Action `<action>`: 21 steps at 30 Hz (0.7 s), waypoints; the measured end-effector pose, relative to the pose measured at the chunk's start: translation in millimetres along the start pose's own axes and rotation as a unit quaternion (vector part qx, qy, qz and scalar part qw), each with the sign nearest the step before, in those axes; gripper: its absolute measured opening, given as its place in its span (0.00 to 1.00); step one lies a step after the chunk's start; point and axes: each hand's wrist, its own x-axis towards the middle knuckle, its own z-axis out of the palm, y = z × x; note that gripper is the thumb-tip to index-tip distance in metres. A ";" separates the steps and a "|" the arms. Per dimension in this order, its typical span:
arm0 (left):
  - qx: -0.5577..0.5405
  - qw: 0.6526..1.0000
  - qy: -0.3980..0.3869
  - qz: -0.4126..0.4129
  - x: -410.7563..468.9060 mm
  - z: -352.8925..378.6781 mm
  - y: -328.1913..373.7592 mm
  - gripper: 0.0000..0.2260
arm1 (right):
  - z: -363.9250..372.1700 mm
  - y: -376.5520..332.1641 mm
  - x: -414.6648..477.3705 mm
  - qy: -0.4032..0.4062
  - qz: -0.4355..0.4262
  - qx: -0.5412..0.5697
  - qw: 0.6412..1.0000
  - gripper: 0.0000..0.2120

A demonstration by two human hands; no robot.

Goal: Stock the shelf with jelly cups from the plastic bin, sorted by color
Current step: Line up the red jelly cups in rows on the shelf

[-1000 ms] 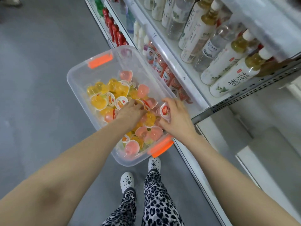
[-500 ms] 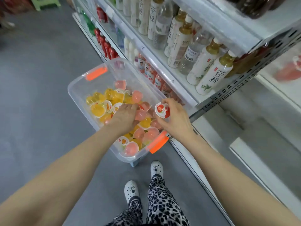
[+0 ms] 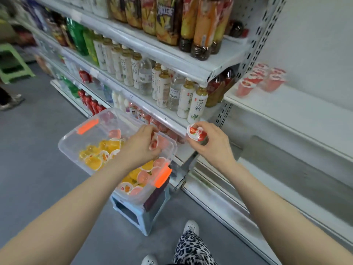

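Left hand (image 3: 140, 150) grips a jelly cup (image 3: 154, 142) above the bin (image 3: 65, 139); right hand (image 3: 213, 145) pinches a second cup (image 3: 196, 133) just right of the bin. Best set both upright beside the red row (image 3: 261, 79) on the shelf (image 3: 298, 109).

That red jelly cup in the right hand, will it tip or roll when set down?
Probably light: the right hand pinches the red cup. Likely stable upright, like cups standing on the shelf; sideways it may roll.

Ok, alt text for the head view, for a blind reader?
A person's right grip holds a red jelly cup right of the plastic bin; the left grip holds a second cup above its yellow and pink cups. Red cups stand on the shelf, upper right.
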 end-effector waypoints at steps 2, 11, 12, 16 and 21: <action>-0.008 1.000 0.006 0.029 11.3 -3.9 22.3 0.22 | -24.6 6.0 1.2 0.016 0.012 -0.010 1.000 0.15; 0.002 0.988 0.006 0.152 78.5 1.8 131.3 0.21 | -135.7 63.2 25.2 0.077 0.126 -0.025 0.989 0.14; 0.006 0.986 0.011 0.165 87.3 4.1 143.1 0.20 | -147.2 72.7 31.0 0.083 0.140 -0.031 0.986 0.14; 0.002 0.985 0.022 0.170 123.4 16.1 182.0 0.21 | -184.6 111.6 61.0 0.078 0.173 -0.068 0.979 0.12; 0.015 0.985 0.042 0.166 159.6 27.9 212.9 0.24 | -198.1 152.2 103.0 0.018 0.202 -0.101 0.974 0.12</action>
